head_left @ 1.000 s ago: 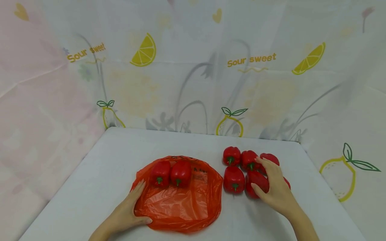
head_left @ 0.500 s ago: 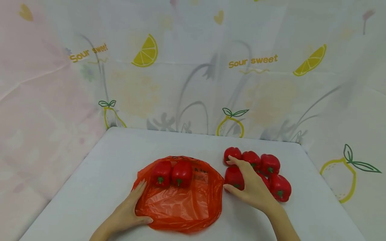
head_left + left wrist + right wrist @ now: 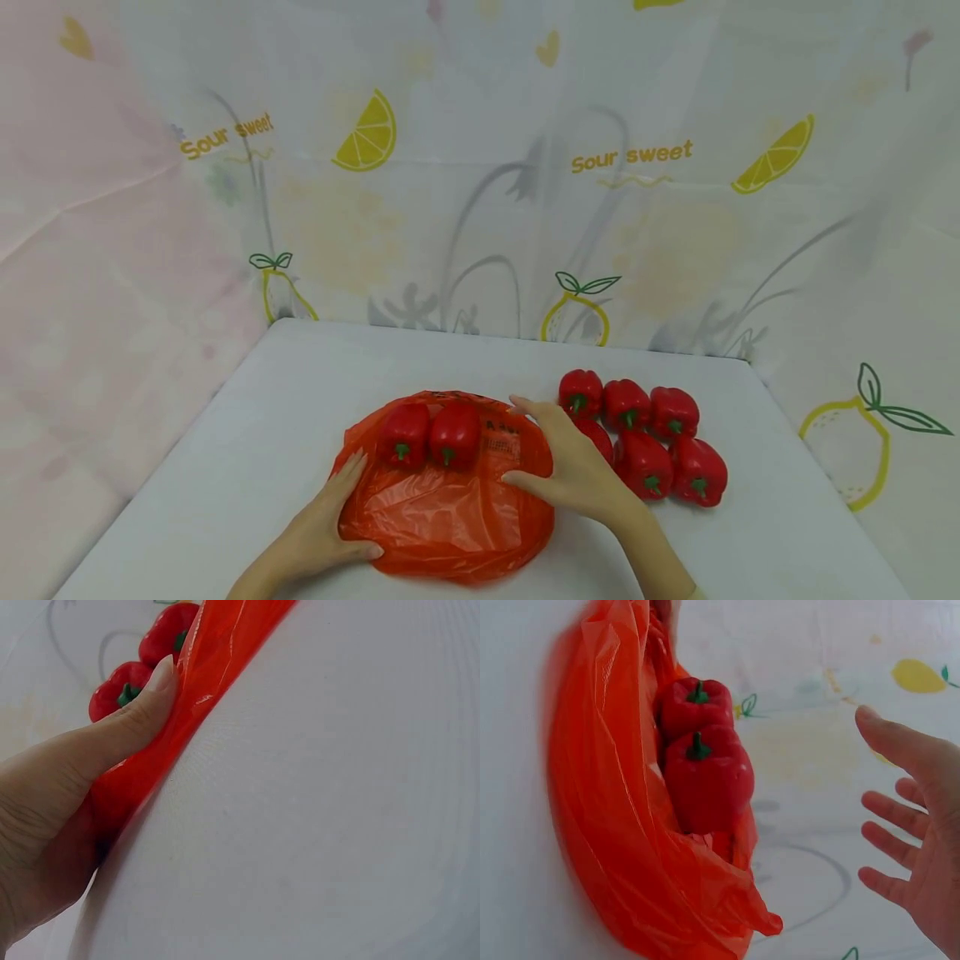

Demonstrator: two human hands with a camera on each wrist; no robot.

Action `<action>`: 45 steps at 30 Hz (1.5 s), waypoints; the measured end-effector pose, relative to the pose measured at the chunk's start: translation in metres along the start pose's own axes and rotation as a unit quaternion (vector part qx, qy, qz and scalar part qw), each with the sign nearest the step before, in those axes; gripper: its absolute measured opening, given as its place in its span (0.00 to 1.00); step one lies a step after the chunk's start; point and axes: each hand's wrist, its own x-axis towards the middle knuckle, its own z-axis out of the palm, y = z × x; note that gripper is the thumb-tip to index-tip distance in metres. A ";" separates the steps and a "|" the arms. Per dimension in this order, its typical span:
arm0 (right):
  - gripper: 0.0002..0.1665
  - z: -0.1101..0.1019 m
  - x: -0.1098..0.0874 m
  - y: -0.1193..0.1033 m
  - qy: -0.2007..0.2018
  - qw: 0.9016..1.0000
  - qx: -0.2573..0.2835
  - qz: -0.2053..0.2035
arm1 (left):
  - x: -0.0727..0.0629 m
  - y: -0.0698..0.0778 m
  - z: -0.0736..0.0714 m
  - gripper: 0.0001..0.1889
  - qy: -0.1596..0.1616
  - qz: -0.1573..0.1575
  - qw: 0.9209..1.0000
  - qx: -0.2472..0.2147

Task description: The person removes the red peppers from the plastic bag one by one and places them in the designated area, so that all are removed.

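Two red bell peppers, a left one (image 3: 405, 429) and a right one (image 3: 456, 427), lie side by side in the back part of an orange plastic bag (image 3: 442, 508) whose mouth is spread wide. My left hand (image 3: 322, 521) rests against the bag's left side, fingers stretched along the rim and thumb at the near edge. In the left wrist view the thumb (image 3: 139, 716) lies over the plastic. Over the bag's right rim is my right hand (image 3: 577, 475), holding nothing, with fingers and thumb spread apart. The right wrist view shows the same empty palm (image 3: 930, 855) apart from the peppers.
Several more bell peppers (image 3: 626, 404) stand in two rows right of the bag on the white table (image 3: 315, 375). One pepper (image 3: 592, 437) is partly hidden behind my right hand. A printed cloth (image 3: 450, 208) hangs around the back and sides.
My right hand has moved left, from over the loose peppers to the bag's right rim, uncovering most of them. The left hand keeps its place on the bag.
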 end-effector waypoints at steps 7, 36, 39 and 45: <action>0.48 0.017 0.013 -0.005 -0.025 0.999 0.027 -0.028 | -0.001 0.001 0.000 0.63 -0.001 -0.005 1.000 -0.008; 0.38 0.069 0.049 -0.007 -0.042 0.996 0.080 0.027 | -0.001 0.001 0.001 0.63 0.008 0.000 1.000 -0.012; 0.41 0.076 0.053 -0.003 -0.053 0.996 0.059 0.052 | -0.001 0.002 0.002 0.63 0.002 -0.006 1.000 -0.012; 0.47 0.088 0.059 0.003 -0.065 0.994 0.025 0.078 | 0.000 0.004 0.001 0.62 -0.007 -0.022 1.000 -0.010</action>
